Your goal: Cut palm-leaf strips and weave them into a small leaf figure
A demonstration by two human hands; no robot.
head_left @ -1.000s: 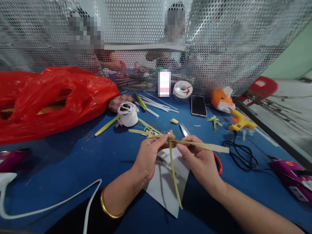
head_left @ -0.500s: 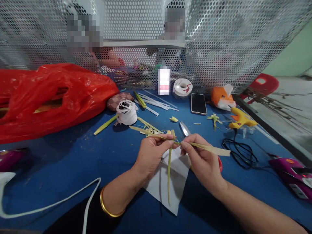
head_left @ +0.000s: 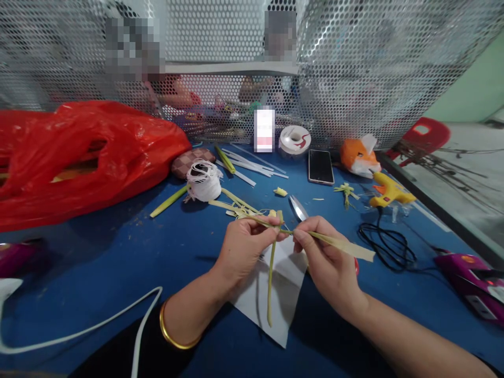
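Between my two hands is a pale green leaf strip (head_left: pixel 342 244), with its broad flat end sticking out to the right. My left hand (head_left: pixel 246 247) pinches the strips where they cross, and a narrow leaf strip (head_left: pixel 271 283) hangs down from that point. My right hand (head_left: pixel 328 257) grips the long strip between thumb and fingers, just right of the crossing. Scissors (head_left: pixel 298 208) lie just beyond my right hand, blades pointing away, one red handle partly hidden under it. Below both hands lies a folded white paper (head_left: pixel 255 304). Leaf scraps (head_left: pixel 236 210) lie beyond my left hand.
To the left are a red plastic bag (head_left: pixel 129 142) and a white string ball (head_left: pixel 205 181). A phone (head_left: pixel 321 167), a tape roll (head_left: pixel 294 140), a yellow glue gun (head_left: pixel 391 190) and its black cord (head_left: pixel 388 247) are to the right. A perforated metal screen (head_left: pixel 232 31) stands behind.
The hanging strip's lower end has swung slightly left and up. The broad end at right has tilted a little downward. Both hands keep their grip in nearly the same place.
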